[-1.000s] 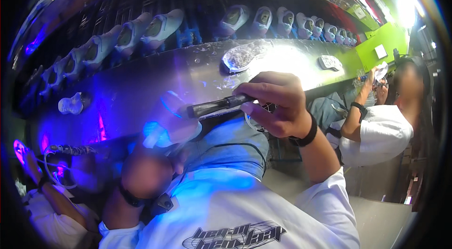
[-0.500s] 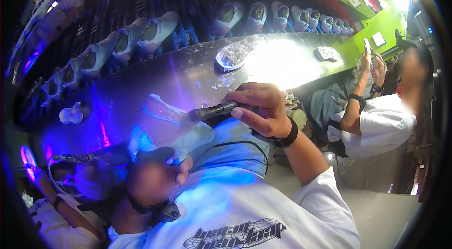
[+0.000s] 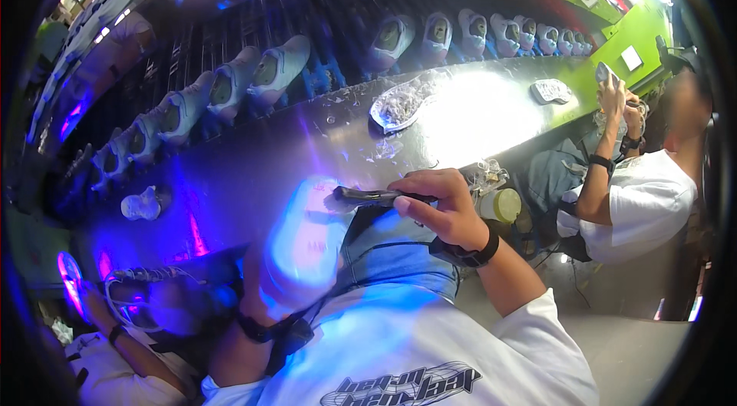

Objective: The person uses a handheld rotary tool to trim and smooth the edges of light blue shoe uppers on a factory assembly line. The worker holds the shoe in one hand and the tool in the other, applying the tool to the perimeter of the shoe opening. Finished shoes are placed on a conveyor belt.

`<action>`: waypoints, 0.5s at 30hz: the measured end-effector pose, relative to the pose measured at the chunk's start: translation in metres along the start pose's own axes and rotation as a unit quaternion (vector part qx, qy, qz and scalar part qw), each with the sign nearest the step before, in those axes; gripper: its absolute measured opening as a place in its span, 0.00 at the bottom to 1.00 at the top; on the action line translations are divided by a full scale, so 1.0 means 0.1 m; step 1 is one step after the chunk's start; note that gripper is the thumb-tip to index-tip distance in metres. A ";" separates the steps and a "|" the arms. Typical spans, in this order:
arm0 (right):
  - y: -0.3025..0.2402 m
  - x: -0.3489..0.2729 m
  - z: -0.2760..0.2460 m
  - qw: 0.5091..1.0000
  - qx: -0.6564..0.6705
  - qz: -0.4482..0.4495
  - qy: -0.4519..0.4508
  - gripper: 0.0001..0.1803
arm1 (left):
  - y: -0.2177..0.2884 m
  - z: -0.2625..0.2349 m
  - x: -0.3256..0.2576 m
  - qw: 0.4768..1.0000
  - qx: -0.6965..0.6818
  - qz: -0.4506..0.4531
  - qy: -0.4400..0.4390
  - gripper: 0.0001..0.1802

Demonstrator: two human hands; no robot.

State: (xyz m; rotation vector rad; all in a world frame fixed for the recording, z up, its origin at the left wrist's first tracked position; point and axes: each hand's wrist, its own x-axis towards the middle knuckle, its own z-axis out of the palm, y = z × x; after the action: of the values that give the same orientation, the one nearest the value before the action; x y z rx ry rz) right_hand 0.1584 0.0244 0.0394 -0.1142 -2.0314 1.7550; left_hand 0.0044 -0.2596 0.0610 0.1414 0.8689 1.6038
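A pale shoe (image 3: 303, 249), glowing blue-white under the light, is tilted up in front of my lap. My left hand (image 3: 254, 287) grips it from behind on the left side; the shoe hides most of its fingers. My right hand (image 3: 444, 205) is closed around the handle of a brush (image 3: 372, 196). The dark bristle end of the brush touches the upper right part of the shoe, near its edge.
White shoes (image 3: 278, 68) stand in a row on a dark conveyor (image 3: 338, 22). A metal ledge (image 3: 269, 145) before me bears a scrap-filled, sole-shaped tray (image 3: 399, 105) and a white piece (image 3: 142, 204). A yellow-lidded tub (image 3: 503, 205) and a co-worker (image 3: 629, 191) are at right.
The shoe has been turned and lifted, showing a broad glowing face now. My right hand has moved slightly down and right, the brush staying against the shoe. The view has shifted slightly.
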 end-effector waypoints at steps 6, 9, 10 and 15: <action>0.13 0.15 0.19 0.985 -0.153 0.035 0.069 0.12 | -0.04 -0.42 0.15 0.992 -0.116 0.045 0.013 0.36; 0.00 -0.10 0.29 0.979 -0.182 -0.062 0.067 0.10 | 0.12 -0.43 0.27 0.994 -0.084 0.060 0.035 0.30; -0.09 -0.16 0.28 0.983 -0.153 -0.076 0.060 0.10 | 0.18 -0.40 0.31 0.995 -0.072 0.056 0.033 0.28; -0.05 -0.11 0.03 0.990 -0.073 0.001 0.123 0.10 | 0.55 -0.15 0.58 0.981 -0.022 0.088 0.171 0.20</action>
State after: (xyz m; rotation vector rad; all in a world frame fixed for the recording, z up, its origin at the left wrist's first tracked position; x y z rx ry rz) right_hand 0.1684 0.0164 0.0408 -0.3603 -1.9736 1.5087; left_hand -0.0622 -0.2129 0.0609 -0.0964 1.1080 1.8448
